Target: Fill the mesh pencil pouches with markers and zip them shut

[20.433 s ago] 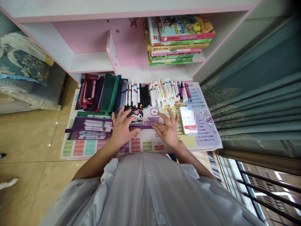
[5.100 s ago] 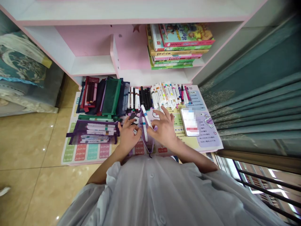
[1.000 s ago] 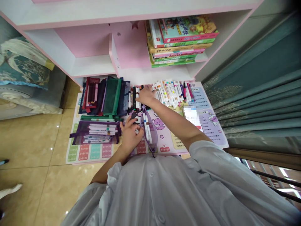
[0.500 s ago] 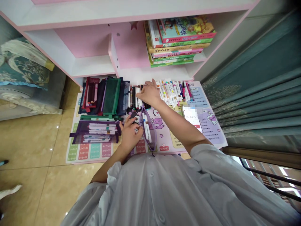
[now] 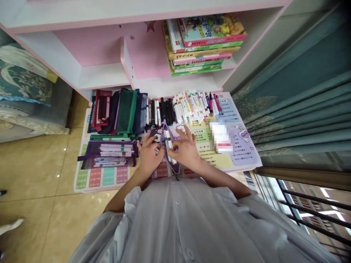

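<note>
A purple mesh pencil pouch lies with its zipped mouth spread, in front of my body. White markers lie lengthwise inside it. My left hand pinches the pouch's left edge between thumb and forefinger, the other fingers fanned out. My right hand is over the pouch's right side, thumb and forefinger closed on a white marker in the opening; its other fingers are raised. Beyond the pouch lie black markers and a heap of white markers with coloured bands.
On the left are a filled purple mesh pouch, a green pouch and a red pouch. A phone lies right on the printed mat. Stacked books sit in the shelf behind; a curtain hangs right.
My right hand has come back from the row of markers to the purple pouch, bringing a white marker into its opening. My left hand has stayed at the pouch's left edge.
</note>
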`<state>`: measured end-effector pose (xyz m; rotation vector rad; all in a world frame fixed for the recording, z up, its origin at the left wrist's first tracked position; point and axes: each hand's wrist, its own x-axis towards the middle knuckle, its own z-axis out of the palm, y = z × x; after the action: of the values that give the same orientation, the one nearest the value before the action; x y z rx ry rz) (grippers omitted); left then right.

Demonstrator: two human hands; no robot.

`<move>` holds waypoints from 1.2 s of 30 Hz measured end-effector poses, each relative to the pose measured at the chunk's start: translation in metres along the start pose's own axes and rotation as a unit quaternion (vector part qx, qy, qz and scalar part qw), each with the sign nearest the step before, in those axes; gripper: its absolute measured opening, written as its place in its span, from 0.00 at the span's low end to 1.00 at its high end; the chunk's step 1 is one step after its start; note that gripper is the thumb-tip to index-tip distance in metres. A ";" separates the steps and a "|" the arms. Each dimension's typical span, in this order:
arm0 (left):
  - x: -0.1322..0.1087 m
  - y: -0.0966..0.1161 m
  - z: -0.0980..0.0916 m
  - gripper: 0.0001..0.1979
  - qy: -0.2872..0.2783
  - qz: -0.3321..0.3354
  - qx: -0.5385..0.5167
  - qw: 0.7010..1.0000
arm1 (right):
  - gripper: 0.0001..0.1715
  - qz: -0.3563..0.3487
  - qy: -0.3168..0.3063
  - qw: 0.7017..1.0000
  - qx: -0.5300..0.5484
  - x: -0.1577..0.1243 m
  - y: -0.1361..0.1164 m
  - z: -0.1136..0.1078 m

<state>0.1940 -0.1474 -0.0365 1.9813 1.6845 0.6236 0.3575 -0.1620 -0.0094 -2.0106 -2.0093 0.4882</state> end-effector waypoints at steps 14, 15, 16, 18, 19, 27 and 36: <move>0.000 0.000 0.000 0.08 -0.002 -0.002 0.003 1.000 | 0.16 -0.002 -0.073 0.994 -0.081 0.000 -0.001 0.014; 0.001 0.000 0.000 0.08 -0.002 -0.002 0.002 1.000 | 0.15 -0.004 -0.071 0.994 -0.079 0.000 -0.001 0.014; 0.001 0.000 0.000 0.08 -0.002 -0.003 0.001 1.000 | 0.14 -0.005 -0.065 0.995 -0.075 0.000 0.000 0.013; 0.001 0.001 -0.001 0.09 -0.002 -0.002 -0.001 1.000 | 0.13 -0.002 -0.038 0.998 -0.059 0.002 0.001 0.007; 0.001 0.001 -0.001 0.09 -0.004 0.000 -0.002 1.000 | 0.13 0.000 -0.015 0.999 -0.048 0.005 0.002 0.002; 0.000 -0.002 0.001 0.08 0.000 -0.001 -0.008 1.000 | 0.10 0.037 0.074 0.996 0.026 0.095 -0.001 -0.026; -0.001 -0.002 -0.002 0.09 -0.008 -0.011 -0.010 1.000 | 0.35 0.068 -0.118 0.988 -0.078 0.177 -0.026 -0.006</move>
<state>0.1911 -0.1482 -0.0368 1.9468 1.6806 0.6136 0.3340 0.0157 -0.0029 -2.2924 -2.1106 0.6427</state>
